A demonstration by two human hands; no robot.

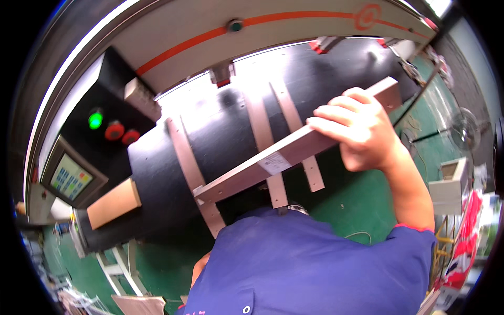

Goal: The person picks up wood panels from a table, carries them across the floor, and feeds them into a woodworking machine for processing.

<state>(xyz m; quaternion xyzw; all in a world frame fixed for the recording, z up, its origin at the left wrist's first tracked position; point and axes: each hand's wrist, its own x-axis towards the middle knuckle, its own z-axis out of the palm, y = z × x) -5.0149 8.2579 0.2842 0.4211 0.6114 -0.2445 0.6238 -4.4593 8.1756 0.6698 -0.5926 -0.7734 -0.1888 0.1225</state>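
Observation:
My right hand (pixel 357 128) grips a long pale wooden board (pixel 273 157) near its far end, fingers curled over its top edge. The board carries a small white label and lies slantwise over the black conveyor belt (pixel 226 121). Three narrower wooden slats (pixel 186 157) lie flat on the belt beneath it. My left hand (pixel 198 266) is mostly hidden behind my blue shirt at the lower edge, so only a sliver of it shows.
A control box with a green lamp (pixel 95 119), two red buttons (pixel 121 132) and a small touch screen (pixel 71 177) stands at the left. A wooden block (pixel 113 203) rests by the belt's end. Green floor lies below, with clutter at the right.

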